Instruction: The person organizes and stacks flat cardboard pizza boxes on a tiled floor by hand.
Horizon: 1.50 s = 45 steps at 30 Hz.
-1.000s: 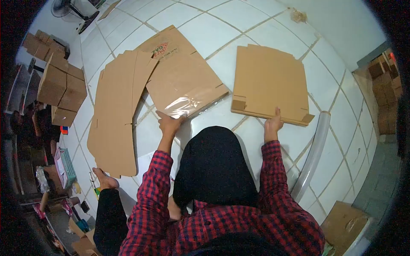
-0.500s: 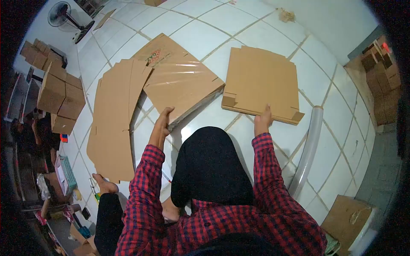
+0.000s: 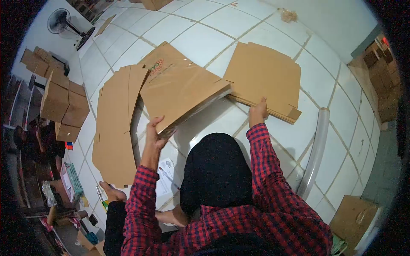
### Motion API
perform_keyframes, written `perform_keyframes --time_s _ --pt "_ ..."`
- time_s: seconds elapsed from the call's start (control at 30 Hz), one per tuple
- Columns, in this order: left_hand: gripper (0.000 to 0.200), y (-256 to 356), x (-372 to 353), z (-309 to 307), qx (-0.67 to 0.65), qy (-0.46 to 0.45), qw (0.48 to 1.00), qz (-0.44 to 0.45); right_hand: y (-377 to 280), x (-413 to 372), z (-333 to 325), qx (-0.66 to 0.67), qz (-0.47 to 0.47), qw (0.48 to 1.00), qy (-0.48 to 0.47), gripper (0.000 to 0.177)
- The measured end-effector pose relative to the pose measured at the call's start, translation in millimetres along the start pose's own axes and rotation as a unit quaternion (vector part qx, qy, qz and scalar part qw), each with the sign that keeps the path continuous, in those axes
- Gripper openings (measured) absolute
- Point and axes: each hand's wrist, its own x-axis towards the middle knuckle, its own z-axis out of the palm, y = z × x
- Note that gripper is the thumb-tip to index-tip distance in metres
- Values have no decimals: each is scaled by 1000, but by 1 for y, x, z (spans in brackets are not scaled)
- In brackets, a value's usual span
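My left hand [image 3: 155, 134] is closed on the near corner of a plastic-wrapped pack of flat cardboard boxes [image 3: 181, 89], thumb on top. That pack has a red and green print at its far end, and its near side is tilted up off the floor. With my right hand [image 3: 258, 112] I grip the near edge of a stack of flat cardboard sheets [image 3: 265, 72], fingers underneath and hidden. The wrapped pack's right corner overlaps this stack's left edge. Left of the pack, touching its far left part, lie more flat cardboard sheets [image 3: 114, 123].
A clear plastic roll [image 3: 315, 149] lies right of my knee. Paper with a pen [image 3: 168, 177] lies by my left forearm. Stacked cartons [image 3: 64, 100], a green basket [image 3: 73, 181] and a fan [image 3: 60, 21] stand at the left. A carton [image 3: 352, 219] is at lower right.
The wrapped pack's near side has risen and come towards me with my left hand, uncovering the paper and pen. My right hand stays on the right stack, which has turned slightly.
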Motion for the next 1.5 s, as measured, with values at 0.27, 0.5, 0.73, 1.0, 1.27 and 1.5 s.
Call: perform_keyframes --time_s 0.27,0.5,0.73,1.0,1.27,1.5 --pt "41 -94 63 61 -10 -93 995 -35 18 -35 -19 49 7 999 -16 34" --pt "50 -125 111 79 185 -140 960 -158 12 -47 -26 -13 58 998 -29 33" --pt "49 -128 110 90 242 -122 939 -210 26 -59 -39 -7 130 988 -77 42" --pt "74 -140 122 54 624 -82 741 236 -54 -54 -85 -341 341 821 -307 37" --pt "43 -21 -24 -167 549 343 630 430 -97 -217 -22 -384 130 738 -540 32" --pt "42 7 -80 -261 781 324 469 253 32 -347 -16 -484 189 459 -720 25"
